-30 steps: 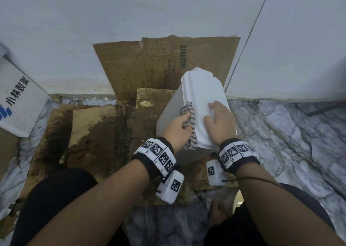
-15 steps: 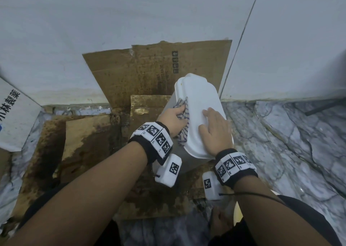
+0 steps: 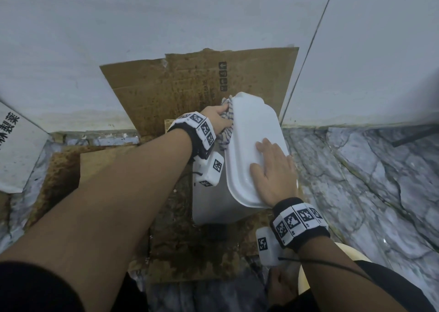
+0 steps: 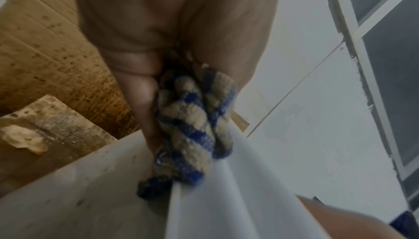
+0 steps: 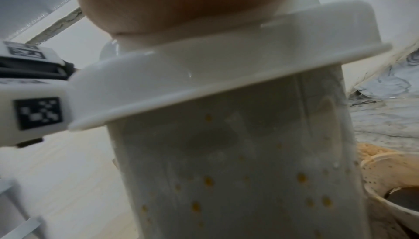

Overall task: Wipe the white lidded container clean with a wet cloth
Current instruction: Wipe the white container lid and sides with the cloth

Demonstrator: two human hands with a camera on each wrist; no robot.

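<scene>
The white lidded container [image 3: 251, 131] stands on stained cardboard, its lid on top. My left hand [image 3: 217, 119] grips a blue-and-white striped cloth [image 3: 225, 131] and holds it against the far left edge of the lid. In the left wrist view the bunched cloth [image 4: 197, 121] sits between my fingers and the lid rim [image 4: 204, 198]. My right hand [image 3: 273, 174] lies flat on the near right part of the lid, fingers straight. The right wrist view shows the lid rim [image 5: 204, 81] under my palm and the container's side wall [image 5: 238, 180] dotted with yellow spots.
Wet, stained cardboard [image 3: 190, 86] leans against the white wall and covers the floor around the container. Marble floor [image 3: 368, 181] lies to the right. A printed white box [image 3: 16, 150] stands at the left. A bowl of dark liquid [image 5: 396, 198] sits near the container's base.
My left hand has slid the cloth from the near left edge of the lid up to its far left corner. My right hand stays flat on the lid.
</scene>
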